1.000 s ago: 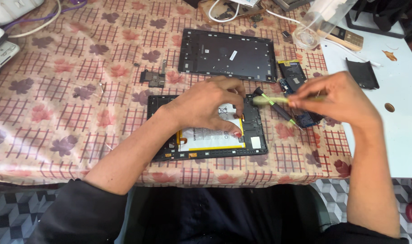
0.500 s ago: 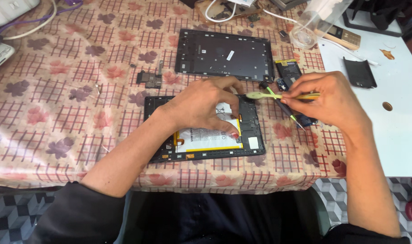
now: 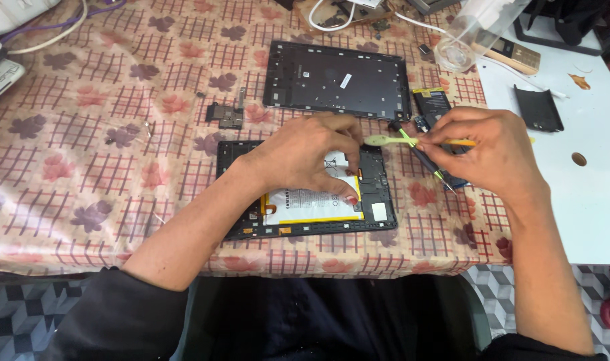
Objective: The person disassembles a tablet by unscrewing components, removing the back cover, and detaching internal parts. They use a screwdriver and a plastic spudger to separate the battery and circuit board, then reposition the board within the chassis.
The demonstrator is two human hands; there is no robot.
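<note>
One opened tablet lies near the table's front edge, its white, yellow-edged battery exposed. The left hand presses curled fingertips on it. The right hand pinches one green-tipped brush. One dark back cover lies beyond, toward the far edge.

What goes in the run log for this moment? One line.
left hand pressing on opened tablet | right hand holding green tool | back cover beyond

The cloth is beige with red checks and purple-brown flowers. The opened tablet is black; its battery white, yellow-edged
</note>
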